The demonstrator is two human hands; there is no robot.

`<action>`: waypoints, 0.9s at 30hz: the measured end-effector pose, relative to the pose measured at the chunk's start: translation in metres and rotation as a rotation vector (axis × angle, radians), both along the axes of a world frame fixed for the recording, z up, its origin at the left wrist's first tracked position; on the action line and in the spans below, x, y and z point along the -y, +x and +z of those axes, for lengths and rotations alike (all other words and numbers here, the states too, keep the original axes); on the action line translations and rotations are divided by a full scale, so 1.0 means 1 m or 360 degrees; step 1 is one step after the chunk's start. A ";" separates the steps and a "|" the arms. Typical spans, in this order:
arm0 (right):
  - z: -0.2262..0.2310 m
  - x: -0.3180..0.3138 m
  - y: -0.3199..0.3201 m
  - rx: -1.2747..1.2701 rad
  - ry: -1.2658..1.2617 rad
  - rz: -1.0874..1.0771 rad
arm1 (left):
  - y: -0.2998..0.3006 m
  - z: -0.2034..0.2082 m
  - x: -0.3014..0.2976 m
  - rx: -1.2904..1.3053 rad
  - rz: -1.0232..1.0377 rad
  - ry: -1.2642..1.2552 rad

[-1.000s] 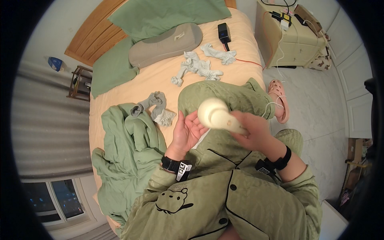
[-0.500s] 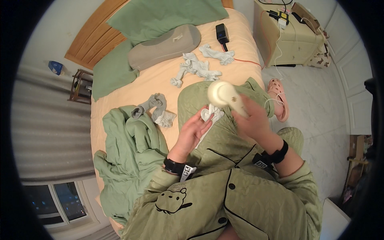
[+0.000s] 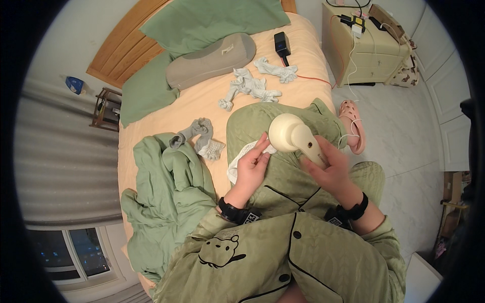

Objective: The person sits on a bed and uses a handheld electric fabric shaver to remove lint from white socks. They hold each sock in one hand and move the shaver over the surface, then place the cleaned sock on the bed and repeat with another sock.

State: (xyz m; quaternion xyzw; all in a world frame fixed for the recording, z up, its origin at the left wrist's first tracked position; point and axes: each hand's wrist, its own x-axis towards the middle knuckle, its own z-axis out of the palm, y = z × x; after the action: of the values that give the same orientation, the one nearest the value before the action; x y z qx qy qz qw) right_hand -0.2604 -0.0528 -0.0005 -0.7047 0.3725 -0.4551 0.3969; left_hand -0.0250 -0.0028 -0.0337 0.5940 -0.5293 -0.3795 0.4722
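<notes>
My right hand (image 3: 331, 166) is wrapped round the handle of a cream fabric shaver (image 3: 298, 136), its round head tilted toward my left hand. My left hand (image 3: 252, 161) holds a white sock (image 3: 240, 160) against my green-clad thigh; part of the sock is hidden behind the fingers. The shaver's head is close to the left fingertips, and whether it touches the sock cannot be made out. On the sheet to the left lie grey socks (image 3: 202, 132). Farther off are crumpled pale grey socks (image 3: 247, 87) and another pale sock (image 3: 277, 70).
Beyond the socks a black box-shaped device (image 3: 282, 44) with a red cable lies on the peach bed sheet (image 3: 202, 96). A grey pillow (image 3: 209, 60) and a rumpled green quilt (image 3: 169, 192) lie on the bed. At right are a cream nightstand (image 3: 366, 55) and a pink clog (image 3: 353, 126).
The shaver has shifted slightly right and down, turning its handle into clearer view. My left hand has turned over the white sock, which now spreads out to the hand's left.
</notes>
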 end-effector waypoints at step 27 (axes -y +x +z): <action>-0.006 -0.001 0.017 -0.0577 -0.0277 0.0202 | 0.019 0.018 0.005 -0.1523 -0.0191 0.0277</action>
State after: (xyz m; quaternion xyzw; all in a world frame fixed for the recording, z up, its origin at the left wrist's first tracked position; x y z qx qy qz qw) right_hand -0.2434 -0.0519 -0.0067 -0.8286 0.3520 -0.3255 0.2889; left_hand -0.0060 -0.0083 -0.0158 0.3587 -0.2525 -0.6793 0.5884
